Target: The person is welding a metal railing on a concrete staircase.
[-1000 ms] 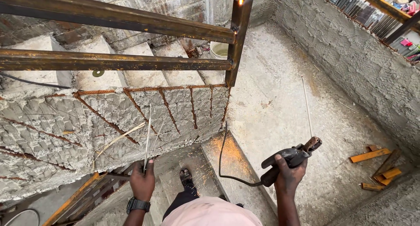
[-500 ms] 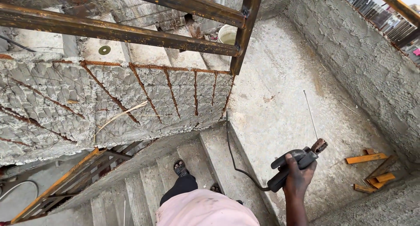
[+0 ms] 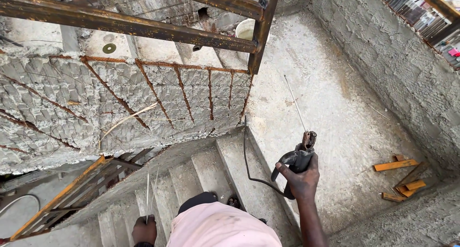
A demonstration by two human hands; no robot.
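The right hand (image 3: 303,179) is closed around the dark handle of a welding electrode holder (image 3: 298,158), fingers (image 3: 287,173) wrapped tight on the grip. A thin welding rod (image 3: 294,103) is clamped in the holder's rusty head and stands up and away from the person, over the concrete landing (image 3: 330,113). A black cable (image 3: 249,156) runs from the holder's lower end, loops down past the stair edge and climbs along the broken concrete edge.

The left hand (image 3: 144,230) sits low at the bottom of the frame, fingers closed on the lower ends of a few spare rods (image 3: 151,192) — thin, pale, pointing upward over the concrete steps (image 3: 201,173). The exact number of rods cannot be told.

The person's pink garment (image 3: 220,228) fills the bottom centre; a sandalled foot (image 3: 233,201) shows just past it on a step.

Surroundings: a rough concrete slab edge (image 3: 96,108) to the left, with rusty reinforcing bars (image 3: 182,91) exposed across its face. Above it, a rusted steel frame (image 3: 143,27) of rectangular tube, its upright (image 3: 262,31) ending at the slab corner. A flat round disc (image 3: 109,48) lies on the upper surface behind the frame, and a pale bucket (image 3: 245,30) stands beyond the upright. On the landing's right side, near the rough wall (image 3: 402,70), lie several short orange-rusted steel offcuts (image 3: 400,177) — well apart from both hands.
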